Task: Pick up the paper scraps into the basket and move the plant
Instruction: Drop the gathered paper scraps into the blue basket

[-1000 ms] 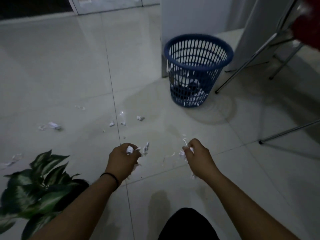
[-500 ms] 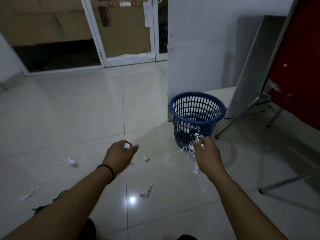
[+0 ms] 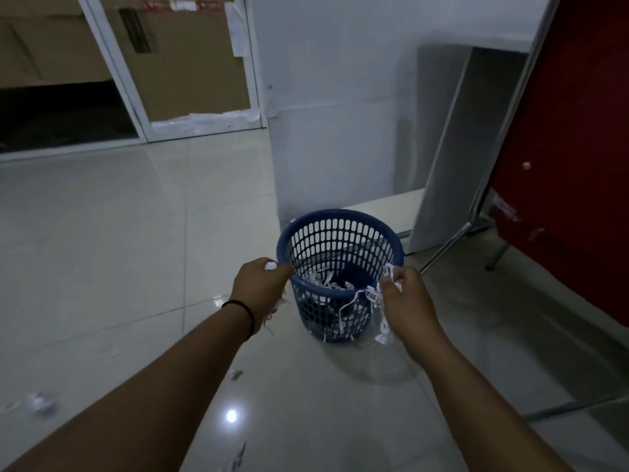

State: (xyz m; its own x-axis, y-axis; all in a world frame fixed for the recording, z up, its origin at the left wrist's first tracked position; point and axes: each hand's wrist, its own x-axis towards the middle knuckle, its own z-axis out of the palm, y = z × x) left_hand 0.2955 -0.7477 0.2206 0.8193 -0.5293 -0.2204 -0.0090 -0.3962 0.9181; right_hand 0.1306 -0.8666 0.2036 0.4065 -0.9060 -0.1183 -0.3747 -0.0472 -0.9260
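Clearly the clean-up is only partway through. The blue plastic basket [image 3: 340,277] stands on the tiled floor [image 3: 136,250] beside a white pillar [image 3: 337,131], and shredded paper [image 3: 328,284] already lies in its bottom, so some scraps have gone in. Both hands are at the rim, each loaded. The left hand [image 3: 260,289] is closed around a wad of white paper scraps [image 3: 271,266], with the knuckles touching or just beside the near-left edge of the rim; a few strips dangle under the palm. The right hand [image 3: 405,296] is pinched shut on a tangle of thin paper strips [image 3: 371,298] that trail down over the outside of the basket wall, and 1 larger piece hangs below the wrist. Neither load has been let go yet, and both hands sit at the edge rather than squarely over the opening, so they probably need to come a little further inward before releasing, or the trailing strips may fall outside. Work remains on the floor: a crumpled scrap [image 3: 42,401] lies at lower left, a small one [image 3: 235,374] sits between the forearms, and some faint bits show near the bottom edge. The plant is not in view, so I cannot tell where it stands; moving it appears to be a step not yet done.
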